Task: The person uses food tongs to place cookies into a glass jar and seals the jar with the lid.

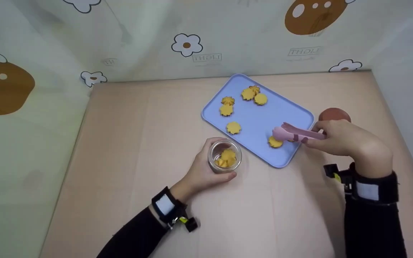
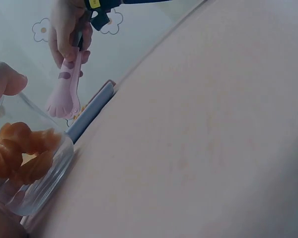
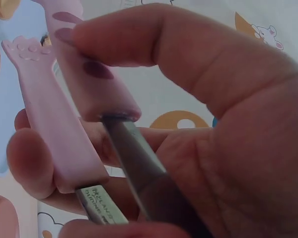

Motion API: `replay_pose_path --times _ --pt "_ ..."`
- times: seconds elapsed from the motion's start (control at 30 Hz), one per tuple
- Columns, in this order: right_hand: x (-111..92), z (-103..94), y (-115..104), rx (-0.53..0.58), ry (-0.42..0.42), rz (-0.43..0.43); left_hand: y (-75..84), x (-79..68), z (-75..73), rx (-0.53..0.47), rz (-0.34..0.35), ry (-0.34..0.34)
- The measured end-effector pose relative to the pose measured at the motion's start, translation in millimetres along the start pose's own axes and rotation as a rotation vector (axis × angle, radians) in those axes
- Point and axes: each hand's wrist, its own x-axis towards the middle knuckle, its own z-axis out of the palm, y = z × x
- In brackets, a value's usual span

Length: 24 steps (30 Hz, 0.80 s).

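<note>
My left hand (image 1: 203, 166) grips a clear glass jar (image 1: 210, 157) that stands by the near edge of the blue tray. Several yellow flower-shaped cookies (image 1: 228, 157) lie inside the jar. My right hand (image 1: 342, 139) holds pink paw-shaped tongs (image 1: 303, 133) over the tray's right end. In the right wrist view the two arms of the tongs (image 3: 64, 114) are apart, with thumb and fingers around them. A cookie (image 1: 275, 142) lies under the tong tips, and another beside it is mostly hidden by the tongs.
The blue tray (image 1: 260, 122) carries several more cookies (image 1: 233, 128) at its left and far side. A reddish-brown round object (image 1: 335, 114) stands just right of the tray, partly behind my right hand. A patterned curtain (image 1: 138, 43) borders the wooden table (image 1: 120, 143).
</note>
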Motion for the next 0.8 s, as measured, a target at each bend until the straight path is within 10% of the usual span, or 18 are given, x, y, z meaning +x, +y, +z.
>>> replay_pose_path --times 0.8 --pt "1.5 5.6 -9.9 -0.019 -0.079 0.020 1.5 0.1 -0.3 0.029 -0.020 0.001"
